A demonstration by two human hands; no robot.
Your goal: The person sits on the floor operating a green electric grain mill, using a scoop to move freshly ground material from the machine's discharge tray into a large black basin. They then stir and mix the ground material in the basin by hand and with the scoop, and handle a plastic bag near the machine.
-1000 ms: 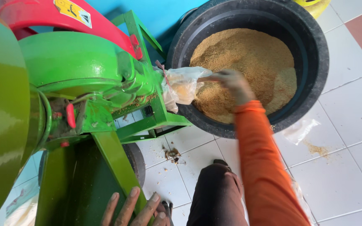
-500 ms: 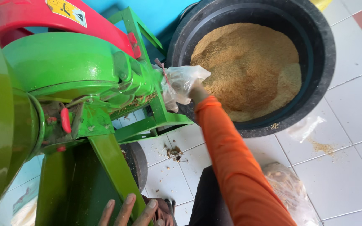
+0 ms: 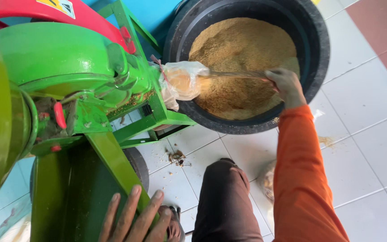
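Right hand (image 3: 286, 85) has slid out from the spout, pinched on the clear plastic sleeve (image 3: 182, 80) stretching leftward; left hand (image 3: 137, 219) rests spread flat on the green frame (image 3: 113, 157).

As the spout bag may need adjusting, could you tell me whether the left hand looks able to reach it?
Probably not easily: the left hand rests low on the green machine frame, whose body lies between it and the plastic bag.

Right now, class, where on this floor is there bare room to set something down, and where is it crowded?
Bare white tiles lie right of the black tub, beyond the orange sleeve. A smaller patch lies between tub and knee. It is crowded under the green machine, where the left hand rests by scattered crumbs.
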